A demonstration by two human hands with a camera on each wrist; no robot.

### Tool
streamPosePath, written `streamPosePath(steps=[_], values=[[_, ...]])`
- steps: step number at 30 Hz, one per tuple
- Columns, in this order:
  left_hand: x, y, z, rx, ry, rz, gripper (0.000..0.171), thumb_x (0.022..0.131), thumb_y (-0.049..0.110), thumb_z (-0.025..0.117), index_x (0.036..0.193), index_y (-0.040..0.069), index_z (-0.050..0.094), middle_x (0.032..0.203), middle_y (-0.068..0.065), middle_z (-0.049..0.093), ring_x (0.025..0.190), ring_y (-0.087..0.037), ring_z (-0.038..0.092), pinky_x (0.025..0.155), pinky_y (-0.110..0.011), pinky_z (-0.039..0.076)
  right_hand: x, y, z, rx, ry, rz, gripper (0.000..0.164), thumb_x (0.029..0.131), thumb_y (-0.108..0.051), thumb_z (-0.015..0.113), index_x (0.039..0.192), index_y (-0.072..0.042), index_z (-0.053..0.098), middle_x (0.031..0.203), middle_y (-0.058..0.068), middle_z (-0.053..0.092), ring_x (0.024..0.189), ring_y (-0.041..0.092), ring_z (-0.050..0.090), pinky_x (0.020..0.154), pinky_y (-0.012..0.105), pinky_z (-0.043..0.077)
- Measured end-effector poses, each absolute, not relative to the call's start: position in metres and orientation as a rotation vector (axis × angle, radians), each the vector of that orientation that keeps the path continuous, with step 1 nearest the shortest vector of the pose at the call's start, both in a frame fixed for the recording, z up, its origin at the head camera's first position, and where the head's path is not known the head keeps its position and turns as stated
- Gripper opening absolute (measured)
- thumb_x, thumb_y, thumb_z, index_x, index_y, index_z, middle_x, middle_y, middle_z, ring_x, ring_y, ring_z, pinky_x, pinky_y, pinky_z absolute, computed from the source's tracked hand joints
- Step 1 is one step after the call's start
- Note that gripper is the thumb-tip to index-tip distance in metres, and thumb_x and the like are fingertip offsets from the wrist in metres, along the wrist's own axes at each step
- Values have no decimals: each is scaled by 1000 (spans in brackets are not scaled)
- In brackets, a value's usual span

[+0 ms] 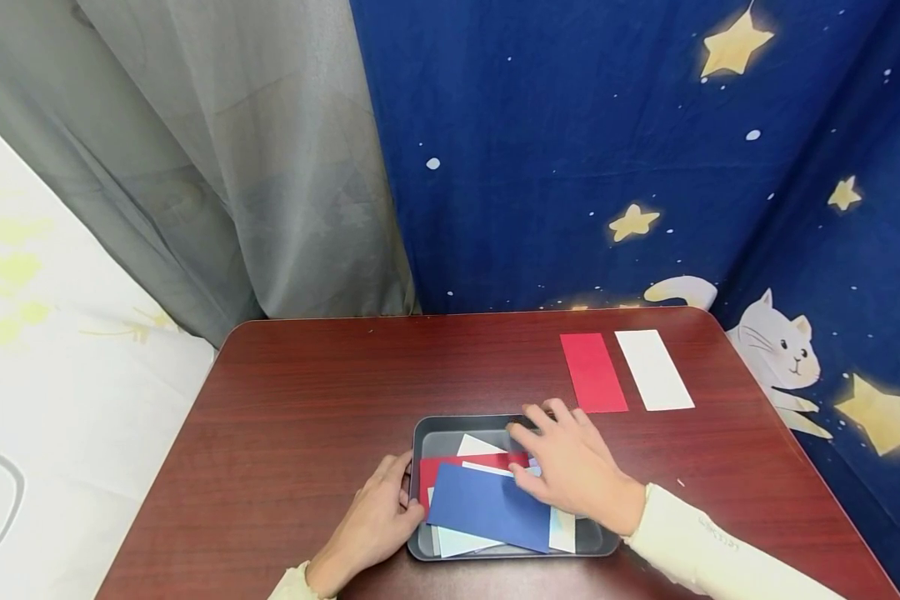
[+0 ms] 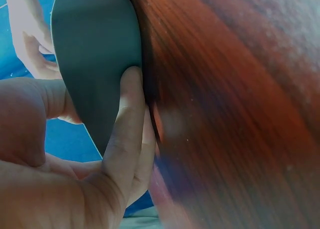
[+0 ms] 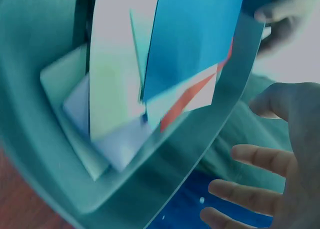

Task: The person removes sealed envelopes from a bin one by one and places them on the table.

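On the tabletop [image 1: 307,379], we are gripping a dark tray [image 1: 597,537] by its left wall with our left hand [image 1: 375,518]; our right hand [image 1: 570,461] is hovering empty, fingers spread, over paper cards [image 1: 487,507] overlapping inside. Bracing the tray and pinching single edges, we judge, would be serving us best.

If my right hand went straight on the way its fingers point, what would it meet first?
Probably the far rim of the tray, if your right hand is low enough; depth is unclear. Higher up, the way looks free over the table.
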State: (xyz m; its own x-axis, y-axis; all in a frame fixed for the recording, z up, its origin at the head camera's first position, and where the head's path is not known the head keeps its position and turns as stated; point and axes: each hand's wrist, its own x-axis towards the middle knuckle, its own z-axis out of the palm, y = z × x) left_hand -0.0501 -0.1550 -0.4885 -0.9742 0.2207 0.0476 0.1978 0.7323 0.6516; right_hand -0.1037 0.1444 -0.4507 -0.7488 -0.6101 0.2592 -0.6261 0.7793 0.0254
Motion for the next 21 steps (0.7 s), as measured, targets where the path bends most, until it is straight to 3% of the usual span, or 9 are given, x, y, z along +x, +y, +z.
streamPosePath(steps=[8, 14, 21], values=[[-49, -155, -488, 349, 2903, 1084, 62, 77, 11, 65, 137, 0, 51, 104, 3, 53, 71, 4, 52, 66, -23, 45, -82, 131, -456, 1208, -2719, 96, 42, 89, -53, 60, 122, -27, 65, 121, -2, 62, 109, 22, 52, 84, 44, 47], [-49, -155, -488, 352, 2912, 1077, 62, 77, 11, 66, 136, -1, 51, 103, 3, 53, 71, 3, 52, 66, -24, 45, -71, 125, -463, 1342, -2735, 100, 44, 91, -52, 61, 128, -27, 63, 131, 2, 58, 114, 23, 53, 87, 47, 49], [-49, -155, -489, 348, 2908, 1080, 63, 77, 11, 65, 137, -2, 51, 103, 3, 53, 71, 3, 52, 67, -24, 45, -66, 124, -474, 1382, -2737, 89, 42, 92, -54, 60, 124, -27, 66, 130, 4, 57, 116, 26, 52, 86, 46, 50]])
